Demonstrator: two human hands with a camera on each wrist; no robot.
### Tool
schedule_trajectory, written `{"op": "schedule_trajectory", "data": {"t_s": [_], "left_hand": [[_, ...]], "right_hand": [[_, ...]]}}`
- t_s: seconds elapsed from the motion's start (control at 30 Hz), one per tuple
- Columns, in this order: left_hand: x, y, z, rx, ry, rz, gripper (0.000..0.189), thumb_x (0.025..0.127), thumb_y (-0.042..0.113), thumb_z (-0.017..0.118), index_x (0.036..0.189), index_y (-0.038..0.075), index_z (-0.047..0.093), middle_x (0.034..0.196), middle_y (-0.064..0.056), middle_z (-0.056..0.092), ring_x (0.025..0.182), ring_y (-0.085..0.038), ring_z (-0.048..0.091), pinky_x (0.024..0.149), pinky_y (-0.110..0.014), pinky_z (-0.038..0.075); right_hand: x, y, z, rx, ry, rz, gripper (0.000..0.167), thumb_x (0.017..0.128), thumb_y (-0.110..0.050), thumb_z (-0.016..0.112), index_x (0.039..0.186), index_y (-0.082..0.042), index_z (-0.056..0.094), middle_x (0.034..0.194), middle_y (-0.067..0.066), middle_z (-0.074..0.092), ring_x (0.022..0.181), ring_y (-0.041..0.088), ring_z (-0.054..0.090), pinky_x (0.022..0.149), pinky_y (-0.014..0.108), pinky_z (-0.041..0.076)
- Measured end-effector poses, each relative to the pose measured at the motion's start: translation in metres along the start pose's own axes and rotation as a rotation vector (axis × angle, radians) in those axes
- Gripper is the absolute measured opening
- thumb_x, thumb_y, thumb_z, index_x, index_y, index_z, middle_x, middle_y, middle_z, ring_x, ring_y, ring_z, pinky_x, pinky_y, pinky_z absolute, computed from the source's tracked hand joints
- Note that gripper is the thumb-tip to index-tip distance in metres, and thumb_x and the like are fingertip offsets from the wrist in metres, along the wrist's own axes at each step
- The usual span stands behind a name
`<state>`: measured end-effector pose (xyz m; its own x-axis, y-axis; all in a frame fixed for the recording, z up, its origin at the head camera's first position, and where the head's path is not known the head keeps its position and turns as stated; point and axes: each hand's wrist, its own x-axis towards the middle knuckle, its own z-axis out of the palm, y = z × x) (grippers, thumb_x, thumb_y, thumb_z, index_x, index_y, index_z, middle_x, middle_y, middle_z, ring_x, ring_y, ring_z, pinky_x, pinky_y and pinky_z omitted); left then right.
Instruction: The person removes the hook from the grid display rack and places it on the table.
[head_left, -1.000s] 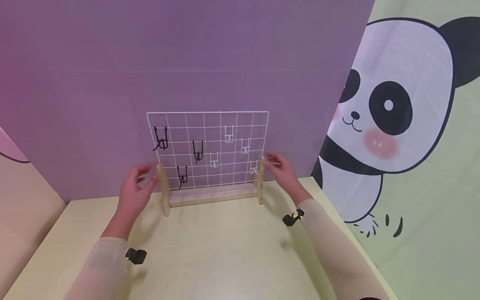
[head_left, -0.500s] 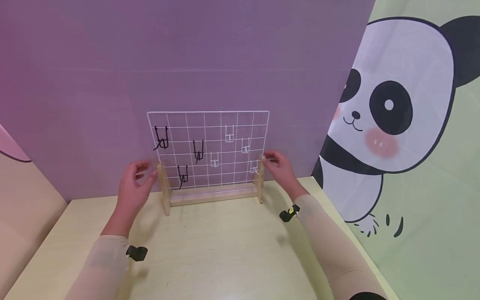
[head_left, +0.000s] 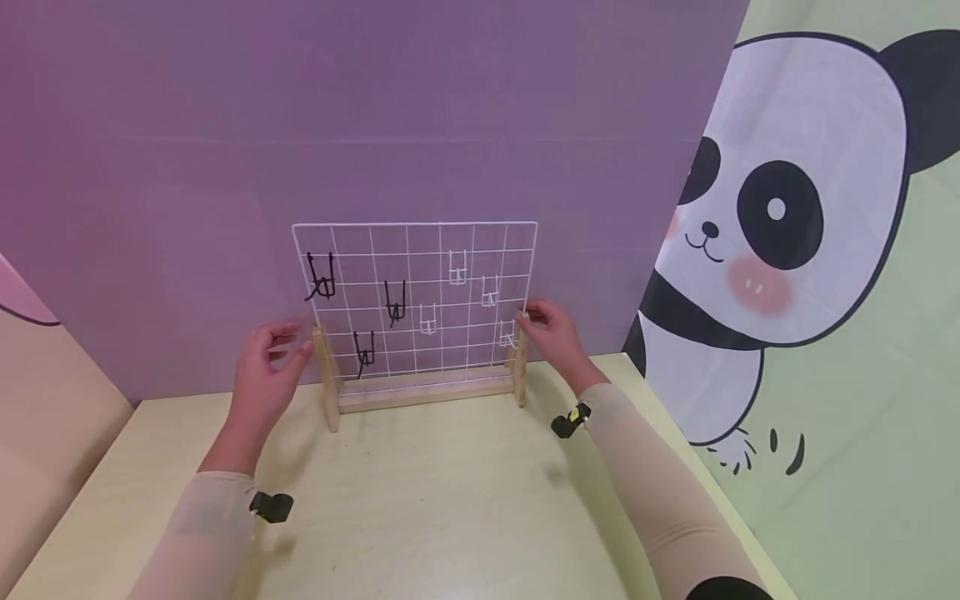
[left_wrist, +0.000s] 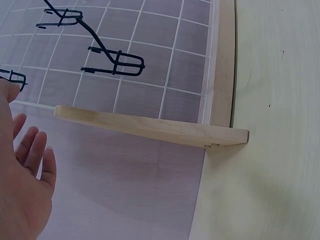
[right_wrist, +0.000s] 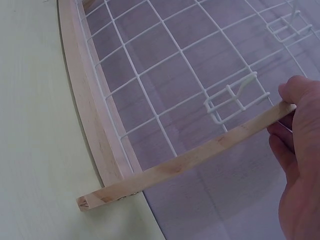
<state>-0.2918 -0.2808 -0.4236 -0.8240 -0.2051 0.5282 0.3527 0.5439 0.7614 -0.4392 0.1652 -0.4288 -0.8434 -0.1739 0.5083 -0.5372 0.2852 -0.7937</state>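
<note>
A white wire grid rack (head_left: pixel 416 292) stands upright in a wooden base (head_left: pixel 427 392) with a post at each end. Black hooks (head_left: pixel 396 304) hang on its left part and white hooks (head_left: pixel 457 271) on its right. My right hand (head_left: pixel 551 333) pinches the top of the right wooden post (right_wrist: pixel 200 155), thumb on the near side and fingers behind. Beside the left wooden post (left_wrist: pixel 150 130), my left hand (head_left: pixel 262 379) is held with fingers loosely bent and nothing in it. In the left wrist view its thumb overlaps a black hook (left_wrist: pixel 15 77).
The rack stands near the back of a pale tabletop (head_left: pixel 427 500), close to a purple wall panel (head_left: pixel 412 108). At the right, a light green panel bears a panda picture (head_left: pixel 810 192). Each wrist wears a small black camera (head_left: pixel 272 507).
My right hand has moved left onto the top of the right post and now pinches it. The left hand has stayed nearly in place, and the rack looks unmoved.
</note>
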Motion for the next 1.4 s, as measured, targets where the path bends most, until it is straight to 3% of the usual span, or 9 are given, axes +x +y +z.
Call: {"op": "schedule_trajectory", "data": {"t_s": [0.17, 0.3, 0.4, 0.83, 1.03, 1.4], "left_hand": [[-0.003, -0.001, -0.005, 0.003, -0.012, -0.020, 0.045, 0.112, 0.022, 0.067, 0.148, -0.003, 0.057, 0.144, -0.022, 0.057, 0.131, -0.035, 0.057, 0.103, -0.029, 0.046], [-0.002, 0.001, -0.007, 0.011, -0.012, -0.025, 0.046, 0.113, 0.024, 0.067, 0.149, -0.003, 0.056, 0.144, -0.022, 0.057, 0.130, -0.034, 0.056, 0.101, -0.024, 0.045], [0.001, 0.006, -0.007, 0.005, 0.006, 0.004, 0.045, 0.112, 0.021, 0.067, 0.148, -0.004, 0.057, 0.143, -0.021, 0.058, 0.129, -0.030, 0.055, 0.102, -0.025, 0.044], [0.017, 0.034, 0.003, -0.083, 0.114, 0.103, 0.035, 0.107, 0.008, 0.072, 0.139, -0.002, 0.064, 0.132, -0.013, 0.063, 0.118, -0.004, 0.053, 0.104, -0.028, 0.045], [0.025, 0.039, 0.008, -0.112, 0.163, 0.184, 0.032, 0.102, -0.002, 0.076, 0.133, -0.004, 0.069, 0.124, -0.016, 0.065, 0.113, -0.003, 0.055, 0.100, -0.026, 0.046], [0.032, 0.053, 0.011, -0.141, 0.215, 0.235, 0.026, 0.100, -0.007, 0.075, 0.126, -0.008, 0.071, 0.117, -0.010, 0.064, 0.110, -0.001, 0.056, 0.097, -0.024, 0.044]], "right_hand": [[0.001, 0.003, 0.002, 0.026, 0.008, 0.026, 0.023, 0.104, -0.005, 0.076, 0.123, 0.008, 0.076, 0.123, 0.022, 0.071, 0.114, 0.038, 0.069, 0.109, 0.051, 0.055], [0.002, 0.004, 0.002, 0.059, 0.011, 0.042, 0.021, 0.103, -0.004, 0.076, 0.121, 0.007, 0.077, 0.122, 0.021, 0.071, 0.111, 0.033, 0.069, 0.104, 0.040, 0.057], [0.002, 0.005, 0.001, 0.073, 0.007, 0.056, 0.021, 0.103, -0.004, 0.075, 0.121, 0.007, 0.076, 0.121, 0.018, 0.071, 0.109, 0.028, 0.069, 0.100, 0.033, 0.057], [0.003, 0.008, 0.000, 0.101, 0.003, 0.133, 0.023, 0.105, -0.008, 0.075, 0.125, 0.004, 0.075, 0.121, 0.014, 0.072, 0.108, 0.025, 0.067, 0.097, 0.031, 0.057], [0.003, 0.008, 0.000, 0.109, 0.010, 0.139, 0.023, 0.105, -0.008, 0.075, 0.125, 0.003, 0.075, 0.122, 0.015, 0.074, 0.109, 0.024, 0.068, 0.096, 0.028, 0.058], [0.001, 0.005, 0.000, 0.101, 0.015, 0.152, 0.024, 0.105, -0.010, 0.076, 0.126, 0.002, 0.077, 0.123, 0.014, 0.074, 0.110, 0.025, 0.068, 0.098, 0.029, 0.058]]}}
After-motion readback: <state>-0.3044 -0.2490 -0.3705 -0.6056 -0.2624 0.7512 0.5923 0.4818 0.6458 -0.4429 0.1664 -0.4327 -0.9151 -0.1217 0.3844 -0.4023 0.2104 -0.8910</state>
